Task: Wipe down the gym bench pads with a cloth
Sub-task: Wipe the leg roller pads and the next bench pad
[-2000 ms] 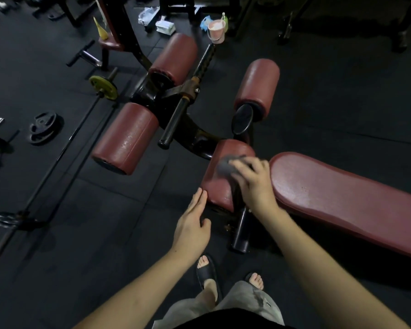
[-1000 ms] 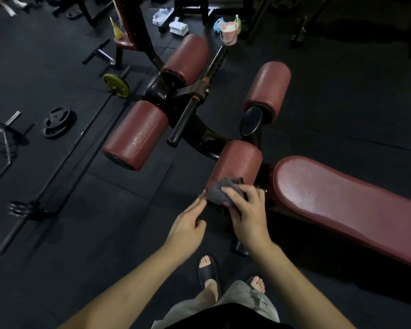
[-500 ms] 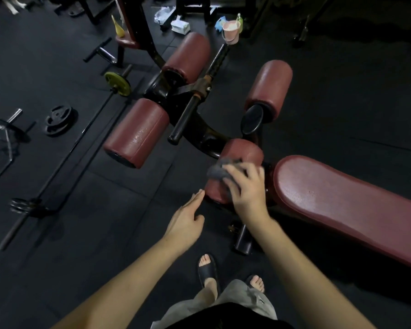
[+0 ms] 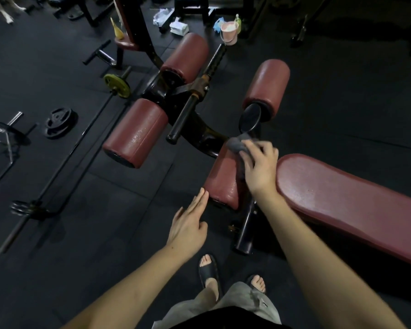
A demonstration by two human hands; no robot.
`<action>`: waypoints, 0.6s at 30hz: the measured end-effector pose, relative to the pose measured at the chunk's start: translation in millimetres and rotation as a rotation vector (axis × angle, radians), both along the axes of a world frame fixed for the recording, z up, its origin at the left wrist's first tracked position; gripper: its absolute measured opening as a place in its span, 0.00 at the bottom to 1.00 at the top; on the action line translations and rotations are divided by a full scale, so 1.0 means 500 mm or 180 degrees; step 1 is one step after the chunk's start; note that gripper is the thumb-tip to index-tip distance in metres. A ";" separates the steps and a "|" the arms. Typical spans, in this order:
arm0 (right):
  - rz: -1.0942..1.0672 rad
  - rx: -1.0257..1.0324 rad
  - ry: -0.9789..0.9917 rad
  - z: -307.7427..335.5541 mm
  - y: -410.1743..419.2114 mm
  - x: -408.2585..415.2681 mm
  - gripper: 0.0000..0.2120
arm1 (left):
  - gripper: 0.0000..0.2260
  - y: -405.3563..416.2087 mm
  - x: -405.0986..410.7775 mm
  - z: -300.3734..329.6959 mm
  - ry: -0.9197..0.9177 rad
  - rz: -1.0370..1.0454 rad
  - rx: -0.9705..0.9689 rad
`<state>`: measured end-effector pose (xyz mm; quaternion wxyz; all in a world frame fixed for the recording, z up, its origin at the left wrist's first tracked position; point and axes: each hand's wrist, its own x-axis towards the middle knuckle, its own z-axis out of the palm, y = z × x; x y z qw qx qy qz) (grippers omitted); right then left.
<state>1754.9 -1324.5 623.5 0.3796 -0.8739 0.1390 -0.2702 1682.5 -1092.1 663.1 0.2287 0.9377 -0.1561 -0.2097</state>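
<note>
A: Where is the cloth (image 4: 238,145)?
B: On the near roller pad's (image 4: 223,176) far end, under the right hand (image 4: 259,167), fingers curled holding it.
A: Left hand (image 4: 188,227)?
B: Fingers straight, holding nothing, just beside the pad.

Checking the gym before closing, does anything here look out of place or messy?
Yes. Loose weight plates and a barbell lie on the floor left of the bench, and crumpled paper sits by a pink bucket beyond the roller pads. No damage shows.
</note>
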 end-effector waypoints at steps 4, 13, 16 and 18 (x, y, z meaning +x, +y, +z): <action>0.0308 -0.0044 -0.0117 -0.040 0.091 -0.156 0.17 | 0.35 0.000 0.006 0.012 -0.0059 0.0198 -0.0203; 0.0062 0.0043 -0.0030 -0.028 -0.023 -0.009 0.14 | 0.39 -0.018 -0.016 -0.025 -0.0767 -0.0572 0.0259; -0.0020 0.0160 0.0064 -0.017 -0.029 0.015 0.15 | 0.41 -0.014 -0.011 -0.027 -0.0849 -0.0511 0.0586; 0.0119 -0.0009 -0.0055 -0.016 0.005 -0.026 0.15 | 0.42 -0.010 -0.008 -0.028 -0.0846 -0.0430 0.0779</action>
